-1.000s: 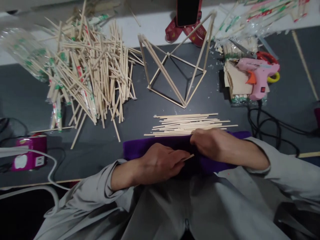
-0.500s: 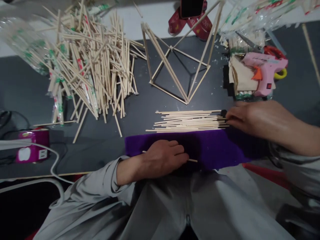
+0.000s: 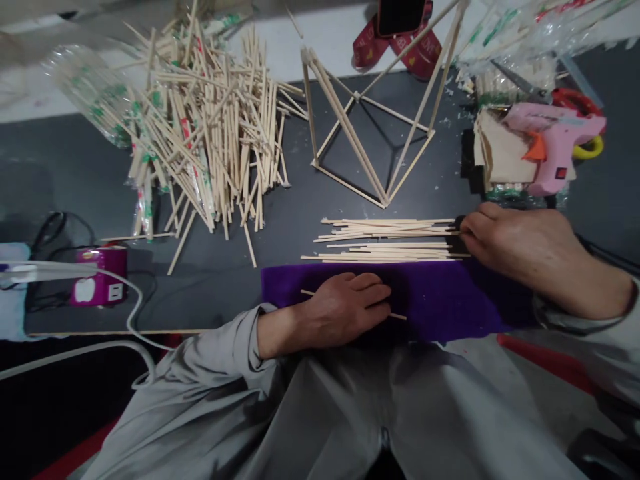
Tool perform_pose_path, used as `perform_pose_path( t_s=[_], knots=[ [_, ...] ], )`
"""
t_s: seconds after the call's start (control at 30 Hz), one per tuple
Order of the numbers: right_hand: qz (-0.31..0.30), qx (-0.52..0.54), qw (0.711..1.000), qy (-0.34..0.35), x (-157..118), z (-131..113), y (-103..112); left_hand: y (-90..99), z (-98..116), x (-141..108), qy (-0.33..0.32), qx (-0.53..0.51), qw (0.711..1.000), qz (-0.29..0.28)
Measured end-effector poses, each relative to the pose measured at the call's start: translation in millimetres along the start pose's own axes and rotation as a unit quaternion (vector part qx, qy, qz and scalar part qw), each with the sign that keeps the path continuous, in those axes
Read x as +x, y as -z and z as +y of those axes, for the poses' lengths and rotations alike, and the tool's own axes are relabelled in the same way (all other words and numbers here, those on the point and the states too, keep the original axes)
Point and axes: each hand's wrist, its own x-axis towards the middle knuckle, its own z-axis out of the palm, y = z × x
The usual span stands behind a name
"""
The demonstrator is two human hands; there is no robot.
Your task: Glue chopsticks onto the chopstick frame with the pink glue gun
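My left hand (image 3: 350,310) lies over a thin wooden stick (image 3: 399,317) on the purple cloth (image 3: 430,300). Its fingers curl over the stick, whose two ends stick out on either side. Beyond the cloth's far edge is a loose row of wooden sticks (image 3: 385,230), split into two bands. At the right end of this row my right hand (image 3: 505,240) pinches a stick end; the fingertips are partly hidden. Something small and dark shows beside these fingers.
An open frame of glued sticks (image 3: 347,137) stands behind the row. A large heap of sticks (image 3: 215,127) covers the back left. At right, a pink glue gun (image 3: 555,137) rests on a cloth and packets. A magenta power adapter (image 3: 100,277) with white cables sits at left.
The view has shifted, so the table appears farther right. A gap has opened between the sticks in the row near my right hand. My left hand stays over its stick.
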Motion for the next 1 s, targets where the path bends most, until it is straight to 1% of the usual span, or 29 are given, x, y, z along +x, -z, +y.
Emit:
perform_pose_path(
  t_s=[0.13,0.23,0.33,0.4,0.47,0.57,0.63,0.73,0.77,0.8,0.9,0.93,1.0],
  knots=[
    [0.028,-0.007,0.999,0.03,-1.3,2.0,-5.8,-0.6,-1.0,0.5,-0.005,0.0,1.0,-0.009],
    [0.074,-0.002,0.996,0.056,-3.7,1.8,-6.5,3.2,-2.0,0.7,-0.011,-0.006,1.0,-0.008],
    [0.124,0.013,0.987,0.099,-4.3,-2.6,-2.7,11.3,-2.5,3.6,-0.027,-0.009,1.0,-0.011],
    [0.148,0.036,0.981,0.121,-1.6,-8.6,-0.6,17.3,-3.1,8.7,-0.037,0.005,0.999,-0.012],
    [0.17,0.071,0.975,0.128,4.2,-16.5,-0.4,21.4,-4.8,15.6,-0.041,0.023,0.999,-0.002],
    [0.189,0.132,0.964,0.136,16.3,-28.8,0.2,21.0,-10.8,26.5,-0.03,0.032,0.999,0.012],
    [0.209,0.209,0.945,0.143,23.8,-34.7,4.5,16.3,-17.2,32.2,0.004,0.009,1.0,0.01],
    [0.229,0.351,0.892,0.168,31.7,-39.6,15.3,6.8,-27.7,36.9,0.089,-0.034,0.995,0.011],
    [0.231,0.367,0.884,0.176,33.7,-40.9,18.1,4.2,-30.7,37.5,0.119,-0.031,0.992,0.014],
    [0.233,0.359,0.886,0.18,35.6,-42.4,19.7,2.4,-33.1,37.7,0.143,-0.019,0.989,0.016],
    [0.244,0.284,0.911,0.17,40.3,-46.7,17.1,1.8,-37.0,35.5,0.202,0.02,0.979,0.018],
    [0.242,0.271,0.916,0.172,41.3,-47.5,15.0,3.1,-37.4,33.6,0.215,0.012,0.976,0.021],
    [0.233,0.275,0.913,0.192,41.7,-46.7,11.5,7.5,-37.3,27.8,0.23,-0.05,0.971,0.037]
  ],
)
